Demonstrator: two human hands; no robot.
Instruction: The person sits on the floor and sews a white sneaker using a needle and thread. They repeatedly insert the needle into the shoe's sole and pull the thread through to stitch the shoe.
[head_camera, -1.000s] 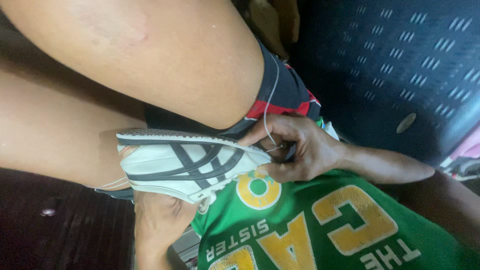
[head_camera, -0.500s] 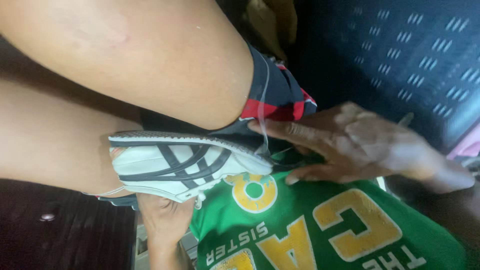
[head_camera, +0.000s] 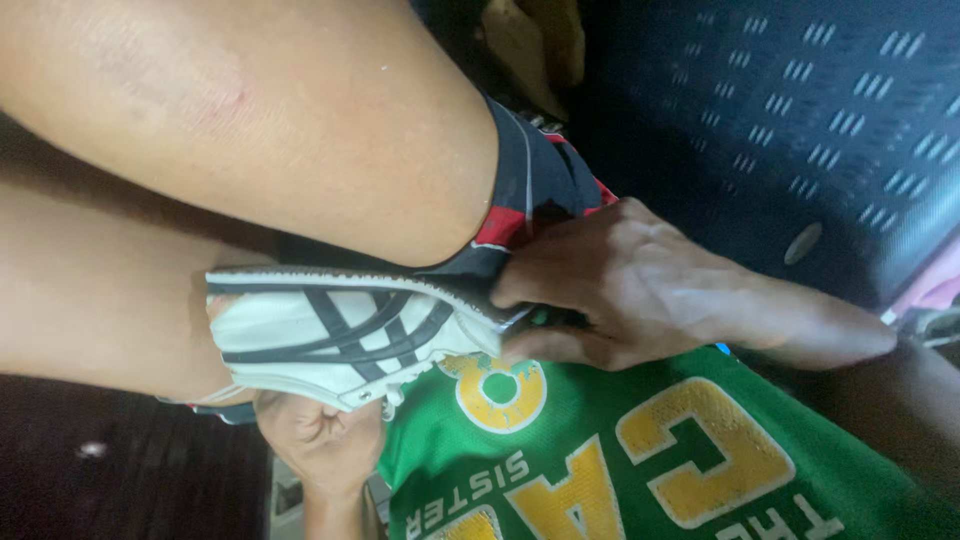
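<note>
Right hand (head_camera: 640, 285) curled on white shoe (head_camera: 340, 335), left hand (head_camera: 320, 440) beneath

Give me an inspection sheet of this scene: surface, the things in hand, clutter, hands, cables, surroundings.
Surface: no table in view; the work is done on the person's lap, between bare legs and a green shirt with yellow letters.
Things in hand: a white shoe with dark crossing stripes, lying on its side.
Clutter: nothing seen.
Hands: one hand grips the toe end of the shoe, fingers curled over it; the other hand holds the shoe from underneath. Which is left and which right cannot be told.
Cables: nothing seen.
Surroundings: dark shorts with red trim, a dark blue patterned seat or panel, dim floor at lower left.
</note>
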